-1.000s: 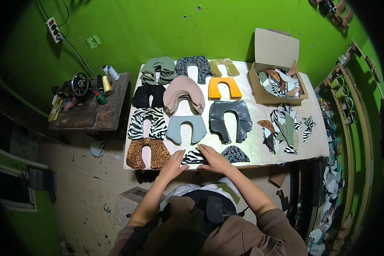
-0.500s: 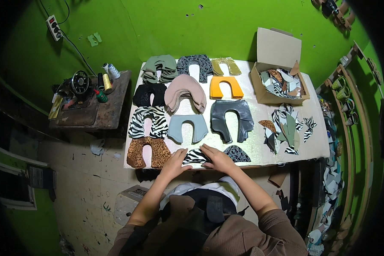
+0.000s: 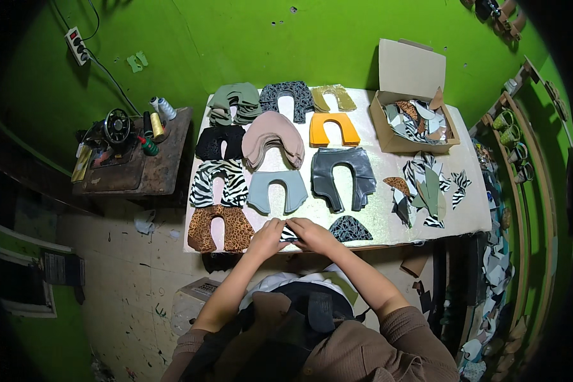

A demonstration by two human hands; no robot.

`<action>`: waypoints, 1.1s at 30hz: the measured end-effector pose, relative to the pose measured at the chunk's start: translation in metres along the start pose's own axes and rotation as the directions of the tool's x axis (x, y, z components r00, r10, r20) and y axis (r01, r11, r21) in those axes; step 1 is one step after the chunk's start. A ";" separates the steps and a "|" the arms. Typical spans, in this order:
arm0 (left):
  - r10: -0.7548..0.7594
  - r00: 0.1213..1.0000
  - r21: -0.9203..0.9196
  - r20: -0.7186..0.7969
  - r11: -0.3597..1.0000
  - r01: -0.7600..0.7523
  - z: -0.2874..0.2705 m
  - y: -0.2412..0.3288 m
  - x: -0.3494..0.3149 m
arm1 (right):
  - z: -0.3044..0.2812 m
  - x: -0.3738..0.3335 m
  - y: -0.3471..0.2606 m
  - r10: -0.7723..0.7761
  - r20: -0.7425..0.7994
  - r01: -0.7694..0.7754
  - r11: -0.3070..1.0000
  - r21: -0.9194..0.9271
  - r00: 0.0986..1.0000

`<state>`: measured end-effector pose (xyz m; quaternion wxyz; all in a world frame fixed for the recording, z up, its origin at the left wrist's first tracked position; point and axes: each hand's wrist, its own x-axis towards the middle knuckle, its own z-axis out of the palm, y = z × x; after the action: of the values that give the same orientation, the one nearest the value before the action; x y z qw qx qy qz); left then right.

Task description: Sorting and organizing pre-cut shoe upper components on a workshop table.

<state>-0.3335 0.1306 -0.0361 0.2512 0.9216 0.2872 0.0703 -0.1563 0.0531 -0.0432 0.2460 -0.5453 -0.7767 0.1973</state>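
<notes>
Left hand (image 3: 266, 240) and right hand (image 3: 314, 237) block front centre; a narrow lane parts the shiny black stack (image 3: 326, 175) from the scraps (image 3: 431, 190).

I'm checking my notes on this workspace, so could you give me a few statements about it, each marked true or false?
1. The left grip and right grip are at a zebra-print piece. True.
2. The leopard-print stack lies at the far edge of the large table. False: it lies at the near edge, on the left.
3. The cardboard box stands open, with scraps inside. True.
4. The sewing machine shares the large table. False: it is on a separate small table.
5. The orange stack lies nearer than the gold pieces. True.
</notes>
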 end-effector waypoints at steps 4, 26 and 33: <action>0.002 1.000 0.013 -0.004 1.000 -0.002 -0.003 0.002 -0.002 | -0.011 -0.005 -0.008 0.031 -0.021 -0.031 1.000 0.003 0.999; 0.019 1.000 -0.031 -0.007 0.999 -0.019 -0.017 -0.013 -0.022 | -0.029 -0.028 -0.003 0.132 -0.022 -0.134 0.982 -0.136 0.991; 0.120 0.986 0.101 -0.115 0.989 -0.108 -0.014 0.004 -0.017 | -0.016 -0.026 -0.006 0.134 -0.062 -0.142 0.979 -0.147 0.989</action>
<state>-0.3498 0.1240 -0.0216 0.1849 0.9415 0.2516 0.1266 -0.1434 0.0272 -0.0312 0.2095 -0.6199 -0.7430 0.1405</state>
